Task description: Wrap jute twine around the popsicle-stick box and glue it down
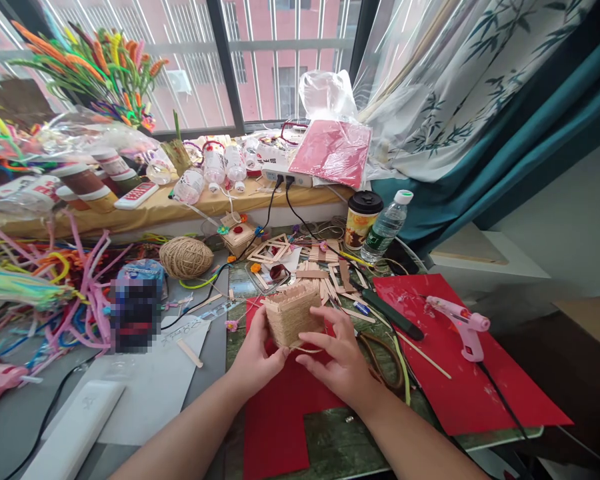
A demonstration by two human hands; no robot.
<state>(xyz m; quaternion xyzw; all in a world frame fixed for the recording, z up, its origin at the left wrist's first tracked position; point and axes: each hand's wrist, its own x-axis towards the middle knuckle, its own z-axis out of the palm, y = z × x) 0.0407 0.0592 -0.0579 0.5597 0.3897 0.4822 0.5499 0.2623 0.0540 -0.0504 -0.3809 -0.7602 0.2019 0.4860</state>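
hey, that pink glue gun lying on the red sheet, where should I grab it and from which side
Probably by the handle. The pink glue gun rests on the red sheet with its nozzle pointing left and its handle slanting toward the near edge, cord trailing from it. Come from the near right side with the right hand, clear of the nozzle tip.

stick clutter (pixel 325 273) behind; glue gun (pixel 463 327) rightward
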